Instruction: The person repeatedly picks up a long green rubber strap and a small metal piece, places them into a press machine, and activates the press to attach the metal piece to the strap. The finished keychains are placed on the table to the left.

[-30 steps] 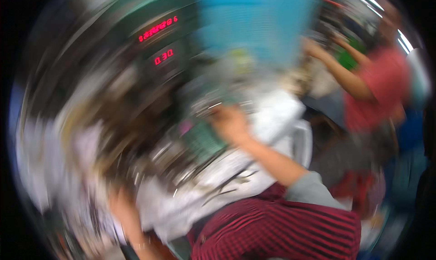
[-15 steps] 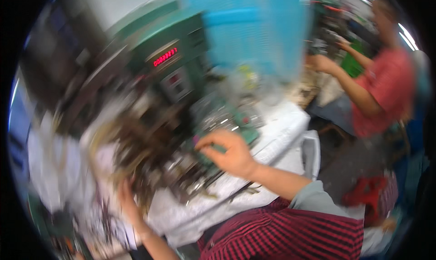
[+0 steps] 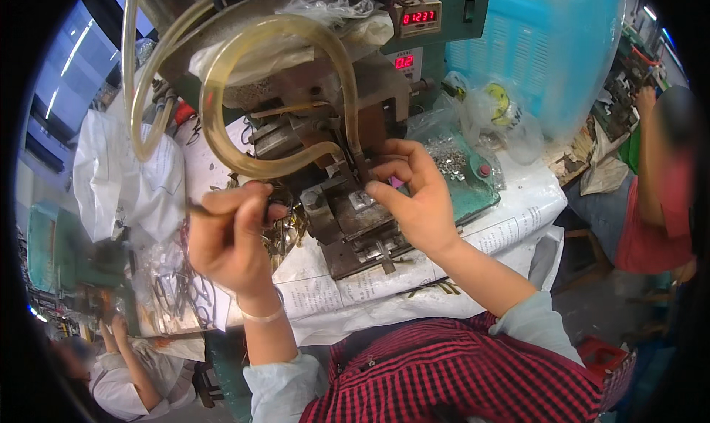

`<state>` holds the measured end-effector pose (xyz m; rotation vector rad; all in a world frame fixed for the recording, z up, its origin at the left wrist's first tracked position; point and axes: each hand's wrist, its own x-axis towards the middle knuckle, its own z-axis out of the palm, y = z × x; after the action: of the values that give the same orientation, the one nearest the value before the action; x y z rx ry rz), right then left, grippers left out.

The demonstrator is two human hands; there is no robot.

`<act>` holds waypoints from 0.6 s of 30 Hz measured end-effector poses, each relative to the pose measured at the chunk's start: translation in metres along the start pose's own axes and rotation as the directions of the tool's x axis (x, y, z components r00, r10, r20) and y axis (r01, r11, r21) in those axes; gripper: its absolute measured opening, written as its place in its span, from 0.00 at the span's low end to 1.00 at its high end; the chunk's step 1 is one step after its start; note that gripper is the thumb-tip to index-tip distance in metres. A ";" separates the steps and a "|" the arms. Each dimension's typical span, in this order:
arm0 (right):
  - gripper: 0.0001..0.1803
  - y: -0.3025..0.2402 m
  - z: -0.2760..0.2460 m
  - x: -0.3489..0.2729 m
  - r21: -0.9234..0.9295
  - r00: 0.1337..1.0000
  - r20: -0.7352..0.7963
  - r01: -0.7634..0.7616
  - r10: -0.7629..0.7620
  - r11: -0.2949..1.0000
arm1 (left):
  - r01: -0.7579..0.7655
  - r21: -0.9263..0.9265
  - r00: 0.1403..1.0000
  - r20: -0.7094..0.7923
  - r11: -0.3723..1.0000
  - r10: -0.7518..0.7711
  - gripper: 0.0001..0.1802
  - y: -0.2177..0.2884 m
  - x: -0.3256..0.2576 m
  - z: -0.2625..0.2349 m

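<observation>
Both hands had settled at the rusty metal press fixture (image 3: 355,216) since the blurred swing: right hand (image 3: 414,197) pinching a small part there, left hand (image 3: 229,234) gripping a thin dark rod (image 3: 198,210).

Looks like a small factory workshop floor, pretty cramped. Center of the frame is a greasy bench press machine (image 3: 347,164) with a yellowed hose (image 3: 244,157) looping off it and red digital counters (image 3: 418,16) at the top. The bench (image 3: 510,216) is covered in newspaper, with little metal parts (image 3: 451,160) piled on a green tray. Other workers sit at their own stations at the right edge (image 3: 651,201) and lower left (image 3: 126,371).
</observation>
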<state>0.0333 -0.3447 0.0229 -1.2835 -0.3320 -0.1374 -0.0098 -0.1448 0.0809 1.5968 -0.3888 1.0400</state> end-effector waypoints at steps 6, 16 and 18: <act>0.23 0.000 -0.004 0.007 0.039 0.998 0.031 -0.047 0.046 0.998 | 0.052 0.037 0.999 -0.001 0.998 -0.052 0.05 0.008 -0.001 0.001; 0.14 0.027 -0.063 0.009 0.407 0.933 -0.122 -0.264 0.339 0.874 | 0.058 -0.050 0.998 -0.010 0.997 -0.059 0.04 0.013 -0.056 -0.016; 0.12 0.023 -0.067 0.009 0.352 0.923 -0.166 -0.273 0.347 0.895 | 0.132 -0.019 0.990 -0.046 0.991 -0.133 0.05 0.003 -0.060 -0.016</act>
<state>0.0593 -0.4014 -0.0121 -0.9670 0.0521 0.0463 -0.0524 -0.1481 0.0352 1.5591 -0.2550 0.9685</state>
